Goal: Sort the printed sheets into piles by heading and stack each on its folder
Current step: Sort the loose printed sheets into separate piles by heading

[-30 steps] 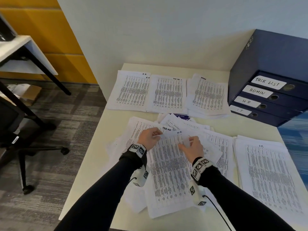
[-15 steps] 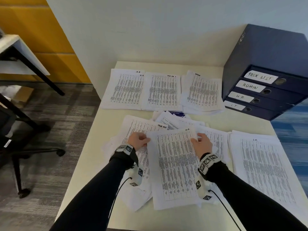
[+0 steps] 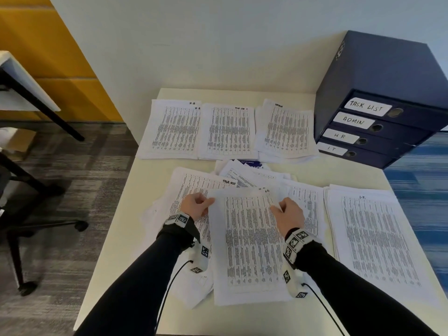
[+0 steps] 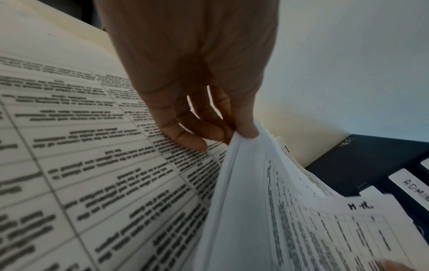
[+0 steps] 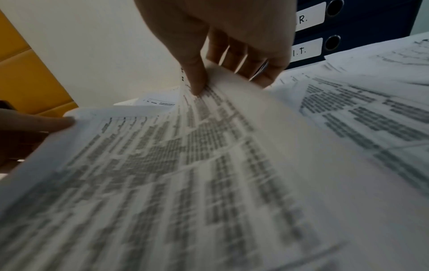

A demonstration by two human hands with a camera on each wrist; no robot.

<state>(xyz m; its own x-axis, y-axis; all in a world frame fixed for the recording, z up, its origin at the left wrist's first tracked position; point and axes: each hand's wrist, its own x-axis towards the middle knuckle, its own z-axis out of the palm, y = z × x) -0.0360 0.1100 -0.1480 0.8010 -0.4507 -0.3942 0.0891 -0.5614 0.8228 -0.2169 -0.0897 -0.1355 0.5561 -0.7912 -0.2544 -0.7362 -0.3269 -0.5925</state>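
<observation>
A bundle of printed sheets headed H.R. (image 3: 249, 241) is lifted off the loose heap (image 3: 194, 187) in the middle of the table. My left hand (image 3: 197, 204) pinches its top left corner, thumb on top (image 4: 246, 128). My right hand (image 3: 288, 212) pinches the top right edge, thumb pressing the print (image 5: 197, 80). Three sorted piles lie along the back: H.R. (image 3: 174, 129), Task List (image 3: 229, 132) and Admin (image 3: 286, 132). An I.T. pile (image 3: 373, 238) lies at the right. Four dark blue folders (image 3: 378, 124) labelled Task List, Admin, HR and IT are stacked at the back right.
The cream table (image 3: 116, 238) ends at its left edge over grey carpet. An office chair base (image 3: 24, 229) and another desk (image 3: 26, 93) stand to the left. A white wall runs behind the table. A blue printed item (image 3: 249, 163) peeks from under the heap.
Both hands have squared up a bundle from the heap, gripped its top corners, and lifted its top edge slightly off the sheets below.
</observation>
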